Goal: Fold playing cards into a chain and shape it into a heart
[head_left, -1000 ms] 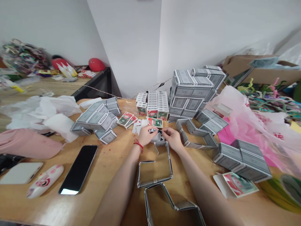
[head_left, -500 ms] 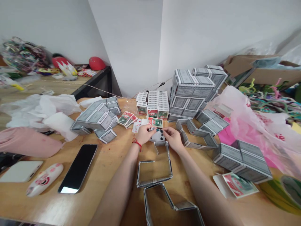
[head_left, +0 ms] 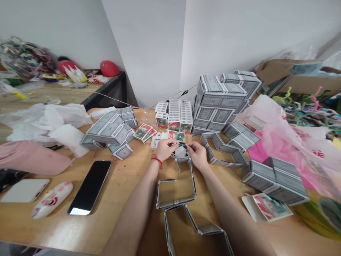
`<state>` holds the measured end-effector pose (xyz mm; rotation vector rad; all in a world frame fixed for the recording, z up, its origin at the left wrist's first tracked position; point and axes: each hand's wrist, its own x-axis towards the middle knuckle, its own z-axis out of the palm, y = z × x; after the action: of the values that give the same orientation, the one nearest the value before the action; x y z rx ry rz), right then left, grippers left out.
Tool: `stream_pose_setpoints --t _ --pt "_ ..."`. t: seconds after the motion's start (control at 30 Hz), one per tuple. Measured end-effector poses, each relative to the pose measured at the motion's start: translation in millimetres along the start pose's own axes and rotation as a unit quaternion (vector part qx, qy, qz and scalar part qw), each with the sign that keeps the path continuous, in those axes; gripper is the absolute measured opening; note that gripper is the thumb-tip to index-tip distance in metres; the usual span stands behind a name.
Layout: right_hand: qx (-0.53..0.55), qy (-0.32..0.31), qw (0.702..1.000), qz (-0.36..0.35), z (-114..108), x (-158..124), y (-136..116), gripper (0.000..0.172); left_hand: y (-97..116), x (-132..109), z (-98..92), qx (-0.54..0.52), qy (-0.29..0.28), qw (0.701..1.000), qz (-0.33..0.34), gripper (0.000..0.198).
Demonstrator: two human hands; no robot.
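Observation:
Between my two hands is a playing card (head_left: 180,153) with black club marks, its far edge pinched in my fingers. My left hand (head_left: 165,149), with a red string on the wrist, grips the card's left side. The right side is held by my right hand (head_left: 197,153), fingers closed. Just nearer to me stands a bent strip frame (head_left: 176,205) made of joined cards, and a second card frame (head_left: 198,231) sits below it. Beyond my hands lie loose cards (head_left: 156,139) and a red and green card box (head_left: 177,136).
Stacked card boxes (head_left: 174,115) stand at the back beside a tall block of grey card modules (head_left: 221,96). More card modules (head_left: 106,129) sit left, above a phone (head_left: 90,186). To the right are another card frame (head_left: 226,160), a pink plastic bag (head_left: 269,121) and tape (head_left: 319,218).
Both hands stay on the card, which looks slightly more turned up toward me, showing more of its club marks. The view has shifted slightly.

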<state>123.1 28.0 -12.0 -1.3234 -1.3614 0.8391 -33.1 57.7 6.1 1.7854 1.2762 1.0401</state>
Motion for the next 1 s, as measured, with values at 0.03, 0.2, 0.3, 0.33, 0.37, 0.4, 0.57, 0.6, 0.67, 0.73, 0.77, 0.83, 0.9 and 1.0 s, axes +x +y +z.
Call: stream_pose_setpoints --t 0.03,0.2,0.3,0.33,0.37,0.4,0.57,0.6,0.67,0.73,0.77,0.83,0.9,1.0 --pt "-0.007 0.006 1.0 -0.006 -0.1 -0.5 -1.1 0.012 0.8 -0.3 0.1 -0.003 0.004 1.0 -0.002 0.015" --pt "-0.042 0.03 0.998 -0.025 0.1 -1.9 -6.6 0.012 3.2 -1.3 0.2 -0.013 0.016 1.0 -0.005 0.015" --pt "-0.047 0.038 0.998 -0.024 0.7 -1.1 -5.6 0.011 2.4 -2.0 -0.2 -0.016 0.015 1.0 0.004 0.015" --pt "-0.043 0.041 0.998 -0.022 0.9 -0.5 -4.6 0.011 2.4 -2.5 -0.3 -0.015 0.015 1.0 0.009 0.015" --pt "-0.035 0.039 0.998 -0.019 0.9 0.2 -3.5 0.012 2.5 -3.0 -0.2 -0.013 0.017 1.0 0.013 0.015" --pt "-0.023 0.034 0.999 -0.017 0.9 1.0 -2.6 0.012 2.9 -3.7 0.2 -0.013 0.018 1.0 0.017 0.016" --pt "-0.009 -0.003 1.0 -0.014 -0.7 3.8 -1.9 0.017 5.3 -6.0 6.3 -0.029 0.02 0.999 0.032 0.015" --pt "-0.019 -0.003 1.0 -0.014 -0.9 3.8 -2.3 0.017 5.4 -6.0 7.8 -0.029 0.02 0.999 0.035 0.014" --pt "-0.037 0.003 0.999 -0.015 -1.1 3.3 -3.2 0.018 4.9 -5.3 10.0 -0.021 0.025 0.999 0.039 0.012" --pt "-0.049 0.011 0.999 -0.016 -1.0 2.4 -3.8 0.018 4.1 -4.5 10.6 -0.01 0.036 0.999 0.036 0.012" --pt "-0.053 0.017 0.998 -0.016 -0.9 2.1 -3.9 0.018 3.8 -4.2 10.4 -0.005 0.041 0.999 0.033 0.012" --pt "-0.057 0.026 0.998 -0.013 -0.9 1.9 -3.6 0.018 3.3 -4.0 9.4 -0.002 0.038 0.999 0.029 0.012" --pt "-0.061 0.035 0.997 -0.005 -1.3 2.4 -2.3 0.017 3.1 -4.2 8.0 -0.005 0.025 0.999 0.029 0.013" --pt "-0.063 0.046 0.997 0.013 -2.4 4.0 1.1 0.017 2.3 -4.8 5.9 -0.012 0.001 1.0 0.028 0.016"
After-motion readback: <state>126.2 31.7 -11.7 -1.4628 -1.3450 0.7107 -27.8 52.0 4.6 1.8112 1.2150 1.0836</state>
